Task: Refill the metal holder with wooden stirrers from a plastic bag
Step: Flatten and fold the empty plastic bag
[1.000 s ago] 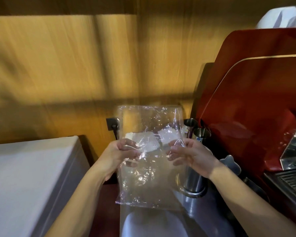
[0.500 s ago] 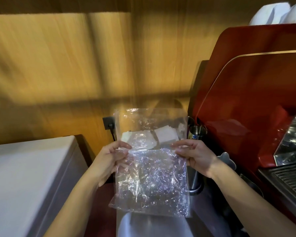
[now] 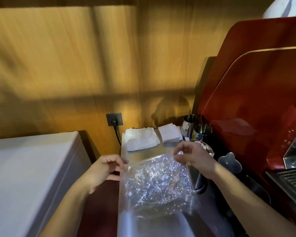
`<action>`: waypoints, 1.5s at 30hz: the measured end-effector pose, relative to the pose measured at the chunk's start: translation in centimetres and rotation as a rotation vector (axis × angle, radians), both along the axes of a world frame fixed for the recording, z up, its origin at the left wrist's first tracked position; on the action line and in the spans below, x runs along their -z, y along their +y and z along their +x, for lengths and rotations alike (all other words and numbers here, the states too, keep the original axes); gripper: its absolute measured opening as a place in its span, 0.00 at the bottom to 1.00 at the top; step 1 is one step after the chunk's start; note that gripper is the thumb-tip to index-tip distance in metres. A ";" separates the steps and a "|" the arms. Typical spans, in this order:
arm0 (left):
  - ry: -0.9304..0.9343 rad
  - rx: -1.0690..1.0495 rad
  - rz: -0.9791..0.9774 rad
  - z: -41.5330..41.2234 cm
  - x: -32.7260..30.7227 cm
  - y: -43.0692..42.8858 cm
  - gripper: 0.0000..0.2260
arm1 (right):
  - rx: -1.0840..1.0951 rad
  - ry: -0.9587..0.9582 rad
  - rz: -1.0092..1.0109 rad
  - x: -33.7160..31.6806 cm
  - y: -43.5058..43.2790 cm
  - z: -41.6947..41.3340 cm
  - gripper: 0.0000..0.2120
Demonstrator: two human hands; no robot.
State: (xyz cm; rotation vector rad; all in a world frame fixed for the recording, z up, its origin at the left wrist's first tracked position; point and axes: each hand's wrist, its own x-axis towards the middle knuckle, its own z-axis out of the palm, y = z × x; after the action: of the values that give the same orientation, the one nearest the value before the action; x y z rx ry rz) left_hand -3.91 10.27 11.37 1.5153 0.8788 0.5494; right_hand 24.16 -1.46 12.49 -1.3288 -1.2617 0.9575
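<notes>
A crinkled clear plastic bag lies folded flat over the steel counter. My left hand pinches its upper left corner. At the upper right corner my right hand pinches the bag's edge. No wooden stirrers show inside the bag. Two metal cups stand at the back right beside the red machine, and a larger metal holder sits partly hidden behind my right hand.
Folded white napkins and a second stack lie at the counter's back. A red espresso machine fills the right. A white chest stands on the left, and a wall socket with a cable sits on the wooden wall.
The bag, held upright before, has come down and its top half is folded flat toward the counter. Both hands dropped with it, uncovering the napkins and cups behind.
</notes>
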 end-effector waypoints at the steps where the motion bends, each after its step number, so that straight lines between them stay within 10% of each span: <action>1: 0.034 -0.052 0.038 0.3 0.1 0.0 0.17 | -0.012 -0.021 0.004 0.0 0.0 -0.3 0.07; 15: 0.091 0.262 0.177 5.1 2.9 -3.1 0.09 | -0.102 -0.076 -0.099 0.2 2.1 -3.3 0.15; 31: -0.221 -0.564 -0.383 5.1 8.5 -1.4 0.06 | 0.190 0.248 -0.452 7.2 4.1 -5.3 0.26; 45: 0.239 -0.550 -0.037 6.7 11.7 2.8 0.09 | 0.472 0.107 -0.481 12.9 9.6 -4.7 0.16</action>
State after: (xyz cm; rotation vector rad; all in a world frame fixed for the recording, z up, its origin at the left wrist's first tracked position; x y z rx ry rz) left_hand 2.80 13.10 -0.30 1.3164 1.5023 0.7496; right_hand 19.44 8.14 -0.40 -1.8158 -0.6018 1.0023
